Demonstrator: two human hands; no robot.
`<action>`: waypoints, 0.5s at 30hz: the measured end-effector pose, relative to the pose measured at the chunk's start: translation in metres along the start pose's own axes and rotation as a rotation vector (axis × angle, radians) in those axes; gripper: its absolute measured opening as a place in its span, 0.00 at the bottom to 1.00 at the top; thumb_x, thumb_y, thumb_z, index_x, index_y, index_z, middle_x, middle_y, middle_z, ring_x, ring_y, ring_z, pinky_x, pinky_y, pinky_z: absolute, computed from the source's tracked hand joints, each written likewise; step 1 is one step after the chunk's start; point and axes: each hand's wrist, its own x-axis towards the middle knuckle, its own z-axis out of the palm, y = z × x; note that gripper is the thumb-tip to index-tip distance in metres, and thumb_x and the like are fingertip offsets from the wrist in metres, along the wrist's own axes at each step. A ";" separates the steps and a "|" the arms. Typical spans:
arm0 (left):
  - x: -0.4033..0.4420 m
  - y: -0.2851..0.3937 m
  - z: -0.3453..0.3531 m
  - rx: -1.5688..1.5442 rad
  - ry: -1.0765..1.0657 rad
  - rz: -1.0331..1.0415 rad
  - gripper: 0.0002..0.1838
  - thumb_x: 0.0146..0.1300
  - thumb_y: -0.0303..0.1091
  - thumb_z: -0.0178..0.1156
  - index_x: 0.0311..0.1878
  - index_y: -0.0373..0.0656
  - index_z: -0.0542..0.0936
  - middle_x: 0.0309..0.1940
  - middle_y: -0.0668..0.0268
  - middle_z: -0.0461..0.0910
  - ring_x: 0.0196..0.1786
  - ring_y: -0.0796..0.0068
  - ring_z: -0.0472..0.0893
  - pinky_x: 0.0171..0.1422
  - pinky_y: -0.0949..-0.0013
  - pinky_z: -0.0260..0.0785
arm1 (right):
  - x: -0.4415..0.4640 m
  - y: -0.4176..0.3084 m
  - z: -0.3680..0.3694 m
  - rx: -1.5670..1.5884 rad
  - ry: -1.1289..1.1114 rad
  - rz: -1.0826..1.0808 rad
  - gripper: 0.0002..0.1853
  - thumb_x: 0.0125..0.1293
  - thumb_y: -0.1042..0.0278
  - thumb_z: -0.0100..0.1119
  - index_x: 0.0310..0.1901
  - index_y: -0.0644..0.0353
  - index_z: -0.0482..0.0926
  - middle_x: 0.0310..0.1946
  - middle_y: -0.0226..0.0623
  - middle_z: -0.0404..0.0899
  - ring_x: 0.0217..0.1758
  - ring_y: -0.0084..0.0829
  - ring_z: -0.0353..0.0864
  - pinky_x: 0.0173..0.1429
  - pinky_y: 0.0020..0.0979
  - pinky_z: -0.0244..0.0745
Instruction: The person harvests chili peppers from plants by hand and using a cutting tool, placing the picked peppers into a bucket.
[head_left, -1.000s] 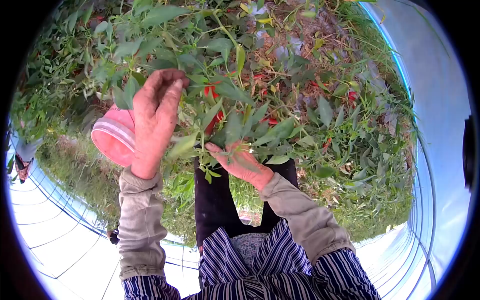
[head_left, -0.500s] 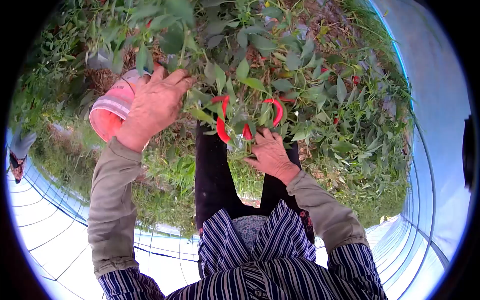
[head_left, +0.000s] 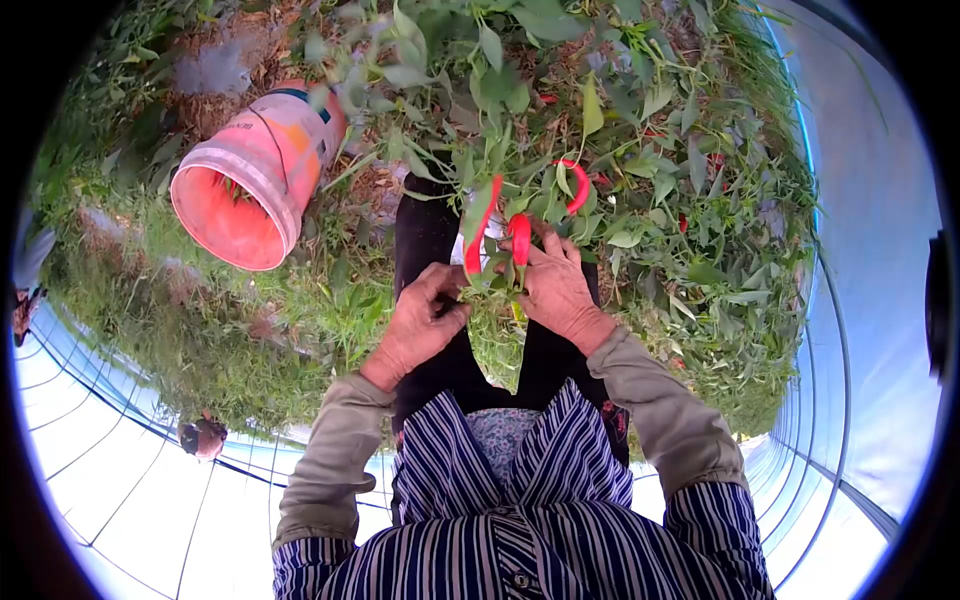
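My left hand (head_left: 425, 322) is at the lower part of a chili plant (head_left: 505, 110), thumb and fingers closed together beside the end of a long red chili pepper (head_left: 482, 230). What lies between those fingertips is hidden. Across from it, my right hand (head_left: 563, 292) has its fingers curled around a second, shorter red chili pepper (head_left: 520, 240), with green stems and leaves close by. A curved red chili pepper (head_left: 578, 188) hangs just beyond the right fingertips, partly behind a leaf.
To the left, a pink-and-white bucket (head_left: 285, 205) lies tilted with its mouth toward me and some contents inside. Dense green plants surround my legs (head_left: 425, 240). A blue-white sheet wall (head_left: 880, 200) with hoops runs along the right.
My left hand has let go of the bucket and come down and right to the plant. My right hand stays at the peppers, which have shifted slightly. The bucket now tilts more toward me.
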 end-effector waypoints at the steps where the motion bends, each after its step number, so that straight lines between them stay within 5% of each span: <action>1: -0.001 0.002 0.007 -0.387 0.081 -0.036 0.18 0.55 0.22 0.57 0.51 0.39 0.73 0.41 0.63 0.78 0.44 0.76 0.76 0.45 0.74 0.69 | 0.000 -0.004 0.000 -0.026 -0.022 0.004 0.17 0.43 0.63 0.65 0.37 0.58 0.80 0.52 0.33 0.68 0.69 0.40 0.50 0.64 0.48 0.52; 2: -0.003 0.002 0.010 -0.772 0.166 -0.068 0.19 0.55 0.23 0.58 0.52 0.40 0.72 0.43 0.64 0.78 0.44 0.77 0.76 0.44 0.75 0.69 | 0.001 -0.006 0.001 -0.068 -0.031 -0.007 0.17 0.45 0.58 0.65 0.38 0.54 0.81 0.52 0.32 0.68 0.69 0.40 0.50 0.64 0.48 0.51; 7: -0.001 0.003 0.012 -1.228 0.196 -0.211 0.19 0.57 0.27 0.58 0.53 0.43 0.72 0.44 0.68 0.77 0.43 0.81 0.76 0.37 0.80 0.66 | 0.007 -0.015 0.006 -0.012 0.130 -0.076 0.20 0.51 0.49 0.61 0.45 0.46 0.79 0.49 0.30 0.70 0.67 0.40 0.53 0.61 0.46 0.52; 9: -0.003 0.003 0.016 -0.894 0.437 -0.144 0.17 0.57 0.22 0.56 0.51 0.38 0.70 0.41 0.68 0.77 0.40 0.83 0.75 0.43 0.77 0.68 | 0.008 -0.019 0.007 0.002 -0.043 -0.110 0.19 0.54 0.48 0.58 0.45 0.47 0.78 0.47 0.30 0.71 0.62 0.41 0.60 0.56 0.45 0.56; 10: -0.001 -0.002 0.018 -0.651 0.572 -0.030 0.22 0.51 0.20 0.58 0.52 0.38 0.70 0.45 0.63 0.75 0.44 0.73 0.76 0.48 0.70 0.69 | 0.009 -0.021 0.007 0.046 0.061 -0.163 0.17 0.56 0.49 0.56 0.42 0.48 0.79 0.43 0.30 0.73 0.56 0.39 0.65 0.51 0.42 0.60; 11: -0.002 -0.007 0.015 -0.655 0.583 -0.032 0.22 0.51 0.20 0.58 0.52 0.38 0.70 0.45 0.63 0.75 0.44 0.73 0.76 0.48 0.70 0.69 | 0.011 -0.023 0.006 0.044 0.055 -0.173 0.17 0.56 0.49 0.56 0.42 0.48 0.79 0.43 0.30 0.73 0.56 0.39 0.65 0.51 0.42 0.60; 13: -0.007 -0.013 0.003 0.258 0.640 0.281 0.28 0.43 0.19 0.60 0.52 0.40 0.71 0.51 0.56 0.70 0.51 0.59 0.72 0.56 0.64 0.65 | 0.012 -0.028 0.004 0.170 -0.042 -0.142 0.16 0.56 0.49 0.56 0.40 0.49 0.79 0.41 0.30 0.74 0.54 0.36 0.66 0.49 0.38 0.62; 15: -0.009 -0.021 -0.004 0.212 0.528 0.273 0.30 0.36 0.21 0.61 0.51 0.45 0.75 0.56 0.53 0.65 0.59 0.51 0.65 0.62 0.58 0.59 | 0.015 -0.026 0.004 0.229 -0.004 -0.184 0.16 0.55 0.49 0.57 0.39 0.51 0.79 0.40 0.31 0.75 0.53 0.35 0.67 0.49 0.38 0.63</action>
